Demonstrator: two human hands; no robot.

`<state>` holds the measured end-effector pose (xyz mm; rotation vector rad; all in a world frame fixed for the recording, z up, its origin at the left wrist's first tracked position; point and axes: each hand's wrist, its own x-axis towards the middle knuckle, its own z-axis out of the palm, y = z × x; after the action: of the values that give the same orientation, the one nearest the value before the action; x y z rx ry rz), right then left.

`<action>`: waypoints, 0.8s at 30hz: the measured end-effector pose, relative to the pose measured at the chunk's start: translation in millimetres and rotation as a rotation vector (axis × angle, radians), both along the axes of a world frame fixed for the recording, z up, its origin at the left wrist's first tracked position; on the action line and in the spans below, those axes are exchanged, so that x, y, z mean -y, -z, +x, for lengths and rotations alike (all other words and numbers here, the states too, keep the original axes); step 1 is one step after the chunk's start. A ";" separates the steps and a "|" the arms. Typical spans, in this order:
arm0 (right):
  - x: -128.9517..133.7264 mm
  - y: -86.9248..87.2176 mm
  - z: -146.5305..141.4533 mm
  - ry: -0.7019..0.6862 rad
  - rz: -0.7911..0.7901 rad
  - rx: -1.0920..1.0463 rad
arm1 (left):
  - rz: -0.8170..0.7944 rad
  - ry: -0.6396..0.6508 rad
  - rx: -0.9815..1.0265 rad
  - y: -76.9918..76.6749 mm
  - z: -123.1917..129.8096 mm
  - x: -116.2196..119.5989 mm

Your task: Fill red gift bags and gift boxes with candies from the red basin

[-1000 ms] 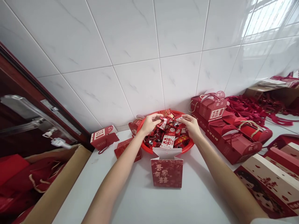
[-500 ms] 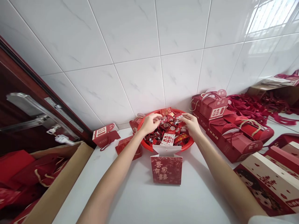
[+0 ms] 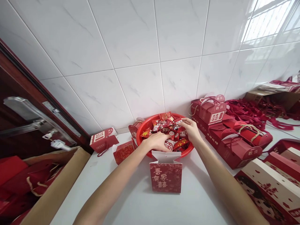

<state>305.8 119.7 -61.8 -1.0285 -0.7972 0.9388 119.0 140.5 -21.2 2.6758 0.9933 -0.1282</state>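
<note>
A round red plastic basin (image 3: 138,131) is heaped with wrapped sweets (image 3: 161,125), mostly in red wrappers. My left hand (image 3: 157,141) lies palm down over the near side of the heap. Its fingers stretch toward a white packet with red characters (image 3: 169,145), partly hiding it. At the basin's right side my right hand (image 3: 190,128) has thumb and fingertips closed on a small white-and-red candy packet (image 3: 180,122). Directly in front of the basin stands an upright dark red gift box (image 3: 166,178) with its top flaps raised; neither hand touches it.
Red gift boxes (image 3: 103,141) stand left of the basin, and more handled boxes (image 3: 214,114) are stacked at right. Beyond them lie red ribbons (image 3: 243,114). A carton (image 3: 67,175) of red bags is at lower left, near a door handle (image 3: 25,114). A tiled wall (image 3: 140,87) backs the table.
My left hand has moved down and right, from the basin's far left part to the near white packet. My right hand stays at the same candy packet. The view has tilted slightly.
</note>
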 end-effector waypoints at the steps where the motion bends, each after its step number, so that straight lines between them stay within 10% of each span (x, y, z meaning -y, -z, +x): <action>1: -0.2 -0.1 -0.1 0.001 0.006 -0.007 | -0.027 -0.001 0.026 1.1 -1.0 -2.2; 10: 1.1 -3.0 -0.4 0.047 0.017 -0.058 | 0.218 -0.338 0.514 -12.6 -23.9 -37.1; 24: 0.2 -2.0 1.2 0.046 0.018 -0.039 | -0.103 0.279 0.080 0.4 2.6 -6.8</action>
<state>307.1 119.6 -59.9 -1.0058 -0.7459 0.9085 121.6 147.4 -21.6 2.6863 0.5704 -0.1244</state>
